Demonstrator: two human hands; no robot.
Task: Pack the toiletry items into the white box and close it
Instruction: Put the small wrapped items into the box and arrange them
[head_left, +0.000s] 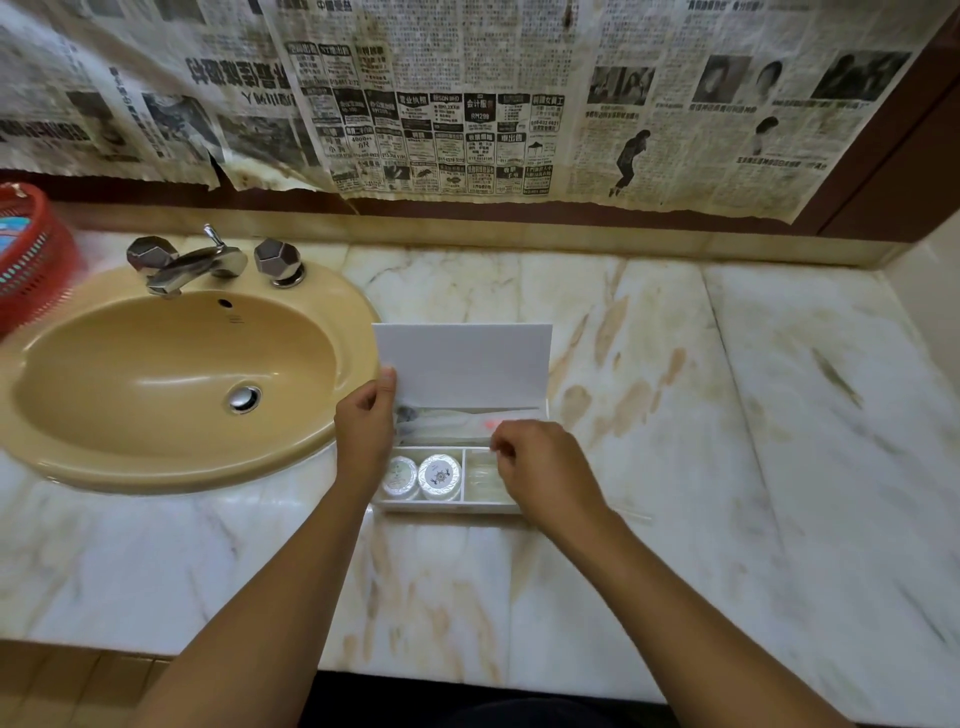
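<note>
The white box (447, 506) looks light and thin-walled; the left hand (363, 431) pinches its lid (462, 364) edge, the right hand (540, 473) perhaps pinching something small.

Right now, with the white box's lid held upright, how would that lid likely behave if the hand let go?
The lid looks thin and flat like card, so probably light and slightly bendy. The left hand pinches its left edge, which suggests it may not stand open alone. Hinged along the back of the white box, it would likely fall shut or flop backward.
</note>
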